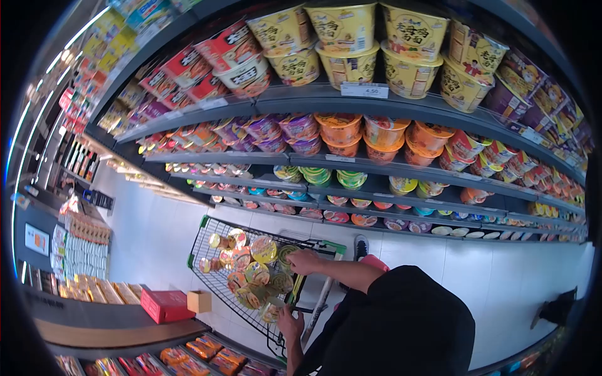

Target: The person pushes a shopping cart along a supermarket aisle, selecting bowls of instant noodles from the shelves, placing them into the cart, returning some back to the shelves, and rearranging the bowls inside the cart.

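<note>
A wire shopping cart [216,301] holds several round instant noodle cups, among them a yellow-lidded cup [263,249]. My right hand [305,262] reaches over the cart's handle side, its fingers closed at the edge of a green cup [286,254]. Lower in the view, my left hand [290,323] is at the cart's near corner, its fingers against a pale cup [270,311]. Small jars [216,240] stand at the far end of the cart.
Shelves of bucket noodles [342,28] run along the top, with a price tag [365,91]. At lower left are a counter, a red box [164,305] and packaged goods [204,346]. A shoe [361,247] is beside the cart handle. A dark-clothed person [558,308] is at far right.
</note>
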`<action>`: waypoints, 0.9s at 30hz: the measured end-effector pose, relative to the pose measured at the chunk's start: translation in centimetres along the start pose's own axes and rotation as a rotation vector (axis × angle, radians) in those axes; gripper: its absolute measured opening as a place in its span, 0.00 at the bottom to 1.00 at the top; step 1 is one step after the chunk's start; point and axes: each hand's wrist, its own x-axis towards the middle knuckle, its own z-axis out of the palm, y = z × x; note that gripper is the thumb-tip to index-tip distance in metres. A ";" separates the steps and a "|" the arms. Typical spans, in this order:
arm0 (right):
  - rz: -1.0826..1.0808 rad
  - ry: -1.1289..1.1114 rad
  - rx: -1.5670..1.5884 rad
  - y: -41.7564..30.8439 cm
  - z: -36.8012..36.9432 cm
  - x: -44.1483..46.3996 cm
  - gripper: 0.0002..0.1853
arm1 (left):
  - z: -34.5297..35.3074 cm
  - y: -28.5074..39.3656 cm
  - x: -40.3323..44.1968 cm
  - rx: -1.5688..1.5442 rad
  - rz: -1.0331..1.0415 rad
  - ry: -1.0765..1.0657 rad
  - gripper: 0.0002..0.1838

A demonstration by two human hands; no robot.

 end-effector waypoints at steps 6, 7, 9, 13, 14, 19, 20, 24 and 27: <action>-0.053 0.030 -0.013 -0.1 0.6 -3.2 0.13 | 0.3 -1.7 -4.6 -0.029 -0.191 -0.028 0.30; -0.070 0.032 -0.005 -0.2 0.6 -3.9 0.13 | 0.5 -1.6 -5.1 -0.023 -0.204 -0.019 0.30; -0.090 0.009 0.008 0.1 0.9 -4.9 0.14 | 0.8 -1.1 -5.7 -0.006 -0.221 -0.004 0.28; -0.106 -0.104 -0.051 1.0 1.1 -7.3 0.13 | 1.5 0.4 -7.5 0.064 -0.279 0.018 0.25; -0.112 -0.136 -0.083 1.1 0.9 -8.1 0.12 | 1.8 0.8 -8.1 0.075 -0.267 0.048 0.24; -0.182 -0.170 -0.034 1.7 -0.4 -13.5 0.14 | 2.8 2.2 -13.0 0.081 -0.164 0.141 0.24; -0.200 -0.175 -0.020 2.1 -0.2 -14.5 0.14 | 2.9 2.4 -14.0 0.050 -0.165 0.110 0.24; -0.129 -0.197 -0.018 1.9 -0.6 -19.5 0.15 | 2.6 4.4 -17.5 0.031 -0.186 0.025 0.31; -0.086 -0.186 -0.032 2.5 0.5 -22.8 0.16 | 3.2 5.6 -20.3 0.010 -0.173 -0.003 0.37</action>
